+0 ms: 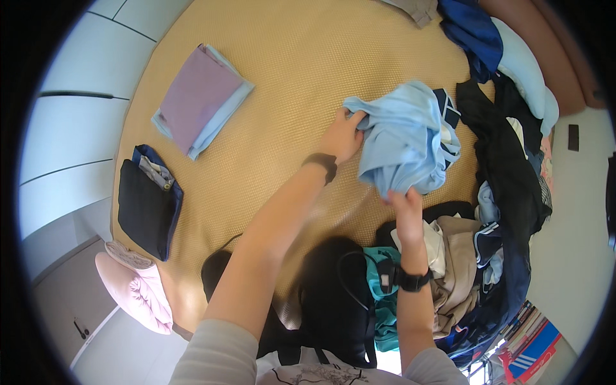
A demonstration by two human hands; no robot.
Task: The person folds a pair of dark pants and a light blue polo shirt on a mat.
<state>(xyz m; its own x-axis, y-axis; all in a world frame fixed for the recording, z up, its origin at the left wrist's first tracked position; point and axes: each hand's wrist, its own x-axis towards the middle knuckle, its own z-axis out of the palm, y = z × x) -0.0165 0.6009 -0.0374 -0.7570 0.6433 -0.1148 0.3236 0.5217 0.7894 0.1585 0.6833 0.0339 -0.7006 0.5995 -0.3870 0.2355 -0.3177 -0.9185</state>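
Observation:
A light blue garment with dark and white trim at its right side hangs bunched between my two hands over the woven bed mat. My left hand pinches its upper left edge. Its lower edge is gripped by my right hand. Deep folds hide the garment's full shape. Left of it, a folded mauve garment lies on top of folded light blue cloth. Nearer the bed's left edge is a folded black garment with navy and grey cloth tucked at its top.
Loose clothes heap along the right, including black trousers, beige cloth and teal cloth. A black bag is close to my body. Pink bedding lies at the lower left. White cabinets line the left; books stand lower right.

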